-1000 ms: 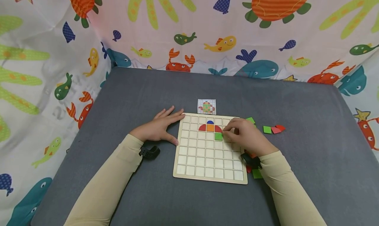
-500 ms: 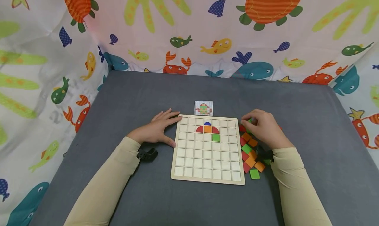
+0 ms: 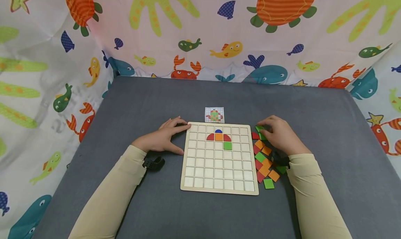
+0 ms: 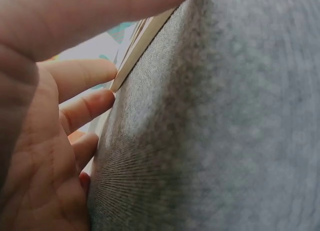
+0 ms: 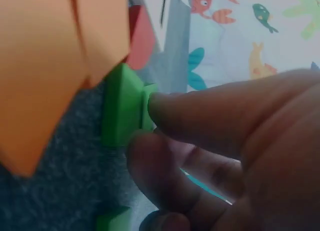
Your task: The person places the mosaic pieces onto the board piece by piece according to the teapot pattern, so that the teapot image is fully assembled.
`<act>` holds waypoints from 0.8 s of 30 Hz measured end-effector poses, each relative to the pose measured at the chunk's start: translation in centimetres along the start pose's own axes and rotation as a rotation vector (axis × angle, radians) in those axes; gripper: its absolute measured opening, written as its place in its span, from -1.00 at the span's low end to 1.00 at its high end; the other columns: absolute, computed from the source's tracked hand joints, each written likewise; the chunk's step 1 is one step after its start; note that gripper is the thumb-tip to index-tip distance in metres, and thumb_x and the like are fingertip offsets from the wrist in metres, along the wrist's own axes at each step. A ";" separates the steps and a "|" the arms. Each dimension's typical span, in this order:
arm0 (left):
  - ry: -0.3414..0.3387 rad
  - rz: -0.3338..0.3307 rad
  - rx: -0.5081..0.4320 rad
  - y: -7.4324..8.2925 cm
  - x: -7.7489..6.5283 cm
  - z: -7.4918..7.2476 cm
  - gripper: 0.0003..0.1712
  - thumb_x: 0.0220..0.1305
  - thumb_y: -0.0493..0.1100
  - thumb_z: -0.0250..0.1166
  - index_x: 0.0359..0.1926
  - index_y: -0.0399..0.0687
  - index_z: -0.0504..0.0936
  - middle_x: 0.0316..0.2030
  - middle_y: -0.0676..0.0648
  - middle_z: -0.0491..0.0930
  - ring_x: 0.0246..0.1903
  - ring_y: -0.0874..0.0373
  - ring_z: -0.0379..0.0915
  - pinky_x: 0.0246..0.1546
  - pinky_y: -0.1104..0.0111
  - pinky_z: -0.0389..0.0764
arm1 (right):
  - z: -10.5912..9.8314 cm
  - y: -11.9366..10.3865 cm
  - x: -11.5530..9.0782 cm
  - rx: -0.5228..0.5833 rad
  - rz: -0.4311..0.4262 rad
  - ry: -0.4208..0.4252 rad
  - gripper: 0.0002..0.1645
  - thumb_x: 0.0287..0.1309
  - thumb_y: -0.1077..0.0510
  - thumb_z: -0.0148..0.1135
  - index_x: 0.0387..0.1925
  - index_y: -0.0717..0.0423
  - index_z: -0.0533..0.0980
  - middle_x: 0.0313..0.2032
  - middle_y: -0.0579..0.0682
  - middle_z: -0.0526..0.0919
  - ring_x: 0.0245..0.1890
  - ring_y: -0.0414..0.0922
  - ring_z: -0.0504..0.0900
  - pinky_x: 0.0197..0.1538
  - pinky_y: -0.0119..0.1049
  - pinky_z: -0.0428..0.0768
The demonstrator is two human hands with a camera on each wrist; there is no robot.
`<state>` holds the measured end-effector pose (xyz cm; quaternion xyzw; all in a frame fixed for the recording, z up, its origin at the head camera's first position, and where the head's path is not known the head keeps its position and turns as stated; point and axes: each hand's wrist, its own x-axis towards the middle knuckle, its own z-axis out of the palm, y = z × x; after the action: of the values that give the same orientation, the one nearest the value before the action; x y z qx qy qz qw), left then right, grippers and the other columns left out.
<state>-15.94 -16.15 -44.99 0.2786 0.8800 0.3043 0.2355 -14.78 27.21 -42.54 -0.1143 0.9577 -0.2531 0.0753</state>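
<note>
A wooden grid board (image 3: pixel 219 190) lies flat on the grey table. In its upper cells sit a blue half-round tile (image 3: pixel 218 131), an orange square tile (image 3: pixel 218 137) between two red curved tiles (image 3: pixel 210 137), and a green square tile (image 3: pixel 227 146). My left hand (image 3: pixel 161 138) rests at the board's left side with fingers spread; in the left wrist view its fingertips (image 4: pixel 107 71) touch the board's edge. Beyond the right edge, my right hand (image 3: pixel 283 136) pinches a green tile (image 3: pixel 259 128) between thumb and finger, beside another green tile (image 5: pixel 120 108).
Loose orange (image 3: pixel 274 175), red (image 3: pixel 260 177) and green tiles (image 3: pixel 268 183) lie piled along the board's right side, partly under the right wrist. A small picture card (image 3: pixel 214 114) with a coloured grid pattern lies behind the board. A patterned curtain (image 3: pixel 150 40) surrounds the table.
My right hand has left the green tile on the board and moved right to the loose tiles, where it now pinches a green one. The left hand stays at the board's edge.
</note>
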 end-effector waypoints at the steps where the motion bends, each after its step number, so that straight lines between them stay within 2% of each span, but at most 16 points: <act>1: 0.000 0.001 0.000 -0.1 0.0 0.0 0.22 0.09 0.10 0.66 0.66 0.05 0.19 0.58 -0.06 0.08 0.67 -0.08 -0.46 0.59 -0.19 -0.35 | 0.0 0.0 0.0 -0.005 -0.005 -0.002 -0.66 0.41 0.28 0.28 0.15 0.32 0.67 0.05 0.31 0.60 -0.12 0.17 0.59 -0.04 0.10 0.62; 6: 0.000 0.012 0.009 -0.1 0.0 0.0 0.21 0.10 0.08 0.66 0.66 0.02 0.19 0.58 -0.08 0.08 0.67 -0.09 -0.46 0.59 -0.17 -0.37 | 0.3 0.1 0.2 -0.019 -0.009 -0.009 -0.62 0.42 0.27 0.27 0.18 0.37 0.64 0.04 0.36 0.56 -0.04 0.25 0.57 0.08 0.22 0.57; 9: 0.003 0.020 0.017 -0.1 0.0 0.1 0.20 0.10 0.07 0.65 0.65 0.01 0.20 0.58 -0.08 0.08 0.67 -0.09 -0.45 0.60 -0.15 -0.38 | 0.4 0.1 0.2 -0.015 0.015 -0.010 -0.63 0.42 0.25 0.29 0.16 0.37 0.65 0.03 0.37 0.56 -0.03 0.25 0.56 0.09 0.23 0.57; 18: 0.004 0.031 0.006 -0.1 -0.1 0.0 0.18 0.11 0.04 0.65 0.66 0.07 0.21 0.59 -0.09 0.07 0.67 -0.12 -0.45 0.59 -0.16 -0.39 | -0.1 -0.2 -0.1 0.003 0.051 0.013 -0.74 0.43 0.20 0.32 0.02 0.29 0.69 -0.04 0.29 0.67 -0.09 0.18 0.61 -0.01 0.14 0.64; 24: 0.002 0.040 0.006 -0.2 0.0 0.1 0.15 0.13 0.02 0.63 0.65 0.10 0.22 0.60 -0.09 0.07 0.67 -0.14 -0.45 0.59 -0.15 -0.40 | -0.9 -1.1 -0.6 0.024 0.067 0.037 -0.78 0.45 0.19 0.30 -0.02 0.26 0.70 -0.10 0.24 0.72 -0.29 0.06 0.63 -0.24 -0.06 0.67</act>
<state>-15.94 -16.25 -45.19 0.2967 0.8753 0.3067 0.2276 -14.13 26.82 -41.19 -0.0764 0.9592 -0.2639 0.0674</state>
